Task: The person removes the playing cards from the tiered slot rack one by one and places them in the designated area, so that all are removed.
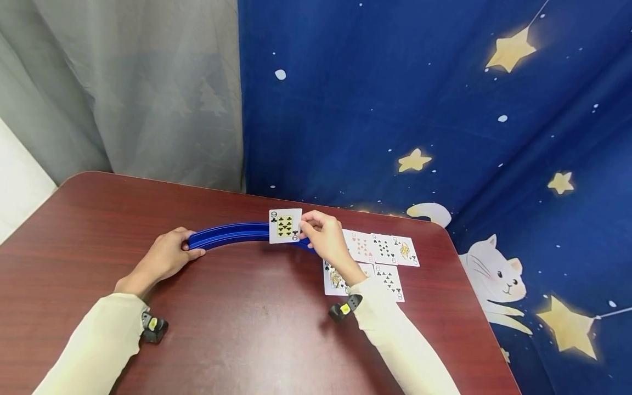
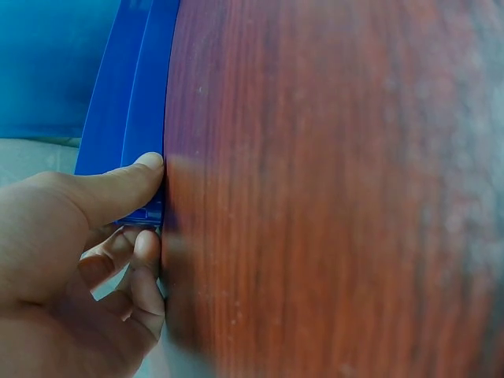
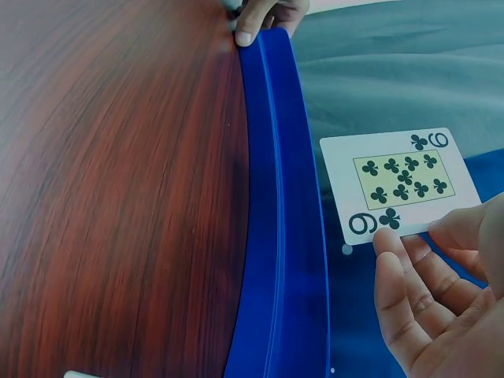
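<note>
A blue curved card holder point(image 1: 229, 235) with a groove along its length rests on the table. My left hand point(image 1: 165, 255) grips its left end, thumb on the near face in the left wrist view point(image 2: 130, 110). My right hand point(image 1: 326, 238) pinches a playing card, the nine of clubs point(image 1: 285, 225), by one edge. That card is upright above the holder, apart from it in the right wrist view, its face showing. Behind the right hand and forearm, the holder's right end is hidden in the head view.
Several face-up playing cards point(image 1: 388, 282) lie in two rows on the brown table point(image 1: 237, 329), right of the holder and partly under my right forearm. A grey curtain point(image 1: 173, 93) and a blue star-patterned curtain point(image 1: 355, 109) hang behind the table's far edge.
</note>
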`<state>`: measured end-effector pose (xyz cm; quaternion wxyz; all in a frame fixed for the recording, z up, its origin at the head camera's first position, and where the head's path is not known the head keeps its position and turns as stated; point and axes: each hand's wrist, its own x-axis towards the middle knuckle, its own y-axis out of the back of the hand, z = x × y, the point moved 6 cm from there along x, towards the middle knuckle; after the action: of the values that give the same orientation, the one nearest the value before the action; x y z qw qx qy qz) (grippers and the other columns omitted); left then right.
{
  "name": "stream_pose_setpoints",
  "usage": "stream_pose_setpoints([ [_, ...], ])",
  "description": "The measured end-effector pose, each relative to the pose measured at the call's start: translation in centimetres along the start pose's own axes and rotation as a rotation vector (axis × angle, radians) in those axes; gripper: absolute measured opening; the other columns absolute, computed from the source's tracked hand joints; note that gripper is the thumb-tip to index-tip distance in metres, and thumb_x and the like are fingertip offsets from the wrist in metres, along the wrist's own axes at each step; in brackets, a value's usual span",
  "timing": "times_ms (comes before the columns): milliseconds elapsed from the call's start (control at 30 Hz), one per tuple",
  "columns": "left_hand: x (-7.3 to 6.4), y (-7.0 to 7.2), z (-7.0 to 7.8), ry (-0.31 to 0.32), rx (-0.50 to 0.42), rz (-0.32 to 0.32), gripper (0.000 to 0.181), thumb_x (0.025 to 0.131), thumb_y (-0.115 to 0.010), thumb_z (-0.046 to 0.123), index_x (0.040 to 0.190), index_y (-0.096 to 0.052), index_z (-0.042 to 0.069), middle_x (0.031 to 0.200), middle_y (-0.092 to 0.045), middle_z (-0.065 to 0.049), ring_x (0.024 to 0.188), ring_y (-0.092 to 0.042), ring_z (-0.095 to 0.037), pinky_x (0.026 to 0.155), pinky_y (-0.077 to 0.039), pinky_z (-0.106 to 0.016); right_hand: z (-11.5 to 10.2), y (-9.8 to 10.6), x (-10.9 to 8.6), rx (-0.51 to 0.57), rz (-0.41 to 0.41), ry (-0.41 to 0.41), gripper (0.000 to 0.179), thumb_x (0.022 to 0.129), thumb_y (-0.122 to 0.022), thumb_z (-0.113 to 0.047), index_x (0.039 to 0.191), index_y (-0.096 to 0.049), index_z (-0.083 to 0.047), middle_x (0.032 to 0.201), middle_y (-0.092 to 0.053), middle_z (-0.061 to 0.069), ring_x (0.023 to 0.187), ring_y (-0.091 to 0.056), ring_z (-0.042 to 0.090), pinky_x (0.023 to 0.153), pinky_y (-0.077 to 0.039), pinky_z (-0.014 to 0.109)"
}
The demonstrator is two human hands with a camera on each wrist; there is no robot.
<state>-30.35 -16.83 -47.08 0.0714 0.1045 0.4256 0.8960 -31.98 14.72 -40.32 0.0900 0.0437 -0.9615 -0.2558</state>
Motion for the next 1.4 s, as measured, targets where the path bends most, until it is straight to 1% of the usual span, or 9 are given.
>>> stream_pose_setpoints([
  [133,0.0,-0.1,0.0,0.001,-0.002,-0.002,0.018,0.087,-0.075,0.015,0.097,-0.068,0.000,0.087,-0.056,-0.009,0.074,-0.048,-0.022,0.068,-0.034,-0.035,0.4,0.7,-0.2,-0.002,0.010,-0.017,0.010,0.096,-0.064,-0.012,0.100,-0.069,-0.004,0.086,-0.073,0.011,0.077,-0.073,0.024,0.059,-0.058,0.038],
  [267,0.0,-0.1,0.0,0.005,-0.002,-0.005,0.020,0.087,-0.075,0.015,0.098,-0.068,0.000,0.086,-0.055,-0.008,0.073,-0.047,-0.021,0.067,-0.033,-0.034,0.7,1.2,-0.4,0.004,0.024,-0.035,0.011,0.095,-0.064,-0.011,0.101,-0.069,-0.003,0.087,-0.073,0.012,0.076,-0.073,0.022,0.061,-0.058,0.044],
  [600,-0.1,0.0,0.0,0.009,0.000,-0.011,0.019,0.087,-0.075,0.015,0.097,-0.067,0.000,0.085,-0.054,-0.008,0.073,-0.047,-0.021,0.067,-0.033,-0.034,1.2,1.9,-0.5,0.003,0.040,-0.050,0.012,0.095,-0.064,-0.012,0.102,-0.069,-0.003,0.087,-0.073,0.012,0.075,-0.073,0.023,0.061,-0.058,0.045],
  [867,0.0,0.1,0.0,0.000,0.003,0.002,0.019,0.087,-0.075,0.015,0.096,-0.067,0.000,0.084,-0.054,-0.008,0.072,-0.047,-0.021,0.067,-0.033,-0.034,1.7,2.7,-0.8,0.001,0.047,-0.048,0.011,0.095,-0.065,-0.010,0.102,-0.069,-0.002,0.086,-0.073,0.013,0.073,-0.073,0.021,0.061,-0.057,0.045],
  [1067,0.0,0.0,-0.1,0.002,-0.001,-0.001,0.019,0.087,-0.075,0.015,0.097,-0.068,0.000,0.084,-0.055,-0.007,0.072,-0.047,-0.020,0.067,-0.033,-0.033,2.0,3.4,-1.0,0.010,0.050,-0.052,0.011,0.095,-0.065,-0.009,0.101,-0.069,-0.002,0.085,-0.072,0.013,0.073,-0.072,0.023,0.066,-0.055,0.055],
  [1167,0.0,0.0,-0.1,0.005,0.001,-0.005,0.019,0.087,-0.075,0.014,0.097,-0.068,0.000,0.085,-0.055,-0.008,0.072,-0.047,-0.020,0.067,-0.033,-0.034,2.2,3.8,-1.0,0.007,0.055,-0.055,0.010,0.095,-0.065,-0.009,0.100,-0.069,-0.002,0.083,-0.072,0.013,0.072,-0.071,0.023,0.068,-0.054,0.057],
  [1300,-0.1,0.0,-0.1,0.010,-0.003,-0.013,0.019,0.088,-0.074,0.014,0.098,-0.067,0.000,0.086,-0.054,-0.008,0.073,-0.047,-0.021,0.067,-0.033,-0.034,2.5,4.3,-1.1,-0.004,0.062,-0.070,0.010,0.095,-0.065,-0.009,0.101,-0.069,-0.002,0.083,-0.072,0.012,0.070,-0.070,0.018,0.067,-0.055,0.055],
  [1367,-0.1,0.0,0.0,0.010,-0.003,-0.014,0.019,0.088,-0.074,0.014,0.098,-0.067,0.000,0.085,-0.054,-0.008,0.072,-0.047,-0.021,0.067,-0.033,-0.034,2.7,4.6,-1.2,-0.007,0.064,-0.078,0.011,0.095,-0.065,-0.009,0.101,-0.069,-0.002,0.084,-0.072,0.012,0.070,-0.070,0.020,0.066,-0.056,0.054],
  [1400,-0.1,0.0,0.0,0.010,-0.003,-0.013,0.019,0.088,-0.074,0.014,0.098,-0.067,0.000,0.085,-0.054,-0.008,0.072,-0.047,-0.020,0.067,-0.033,-0.034,2.8,4.7,-1.3,-0.011,0.064,-0.081,0.011,0.094,-0.065,-0.009,0.102,-0.069,-0.002,0.084,-0.072,0.013,0.071,-0.071,0.023,0.066,-0.056,0.053],
])
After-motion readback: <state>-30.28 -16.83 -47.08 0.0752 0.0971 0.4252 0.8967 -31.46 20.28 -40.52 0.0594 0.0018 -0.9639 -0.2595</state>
